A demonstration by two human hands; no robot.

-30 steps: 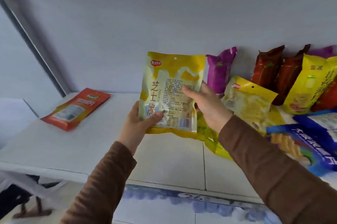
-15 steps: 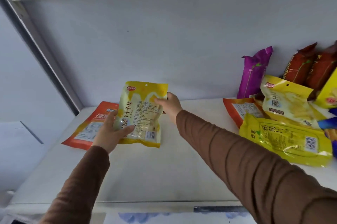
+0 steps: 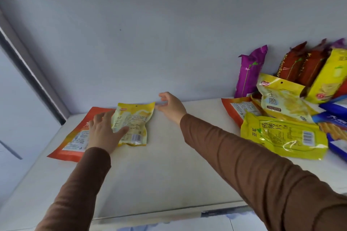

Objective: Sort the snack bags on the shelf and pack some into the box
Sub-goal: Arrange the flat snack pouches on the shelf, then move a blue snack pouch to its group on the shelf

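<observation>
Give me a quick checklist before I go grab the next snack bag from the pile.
1. Yellow cheese-snack bag lying flat on shelf: ok.
2. It overlaps the orange bag at its left edge: ok.
3. Left hand off the bag: not ok, thumb and palm rest on it.
4. Right hand free: ok, open, clear of the bag.
5. Pile at right reachable: ok, yellow chip bag lies nearest.
6. Box position: cannot tell, out of view.

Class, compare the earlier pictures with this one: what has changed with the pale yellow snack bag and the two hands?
The pale yellow bag went from held upright to lying on the shelf, overlapping the orange bag. The right hand let go; the left hand now rests flat on it. The pile at right is unchanged.
</observation>
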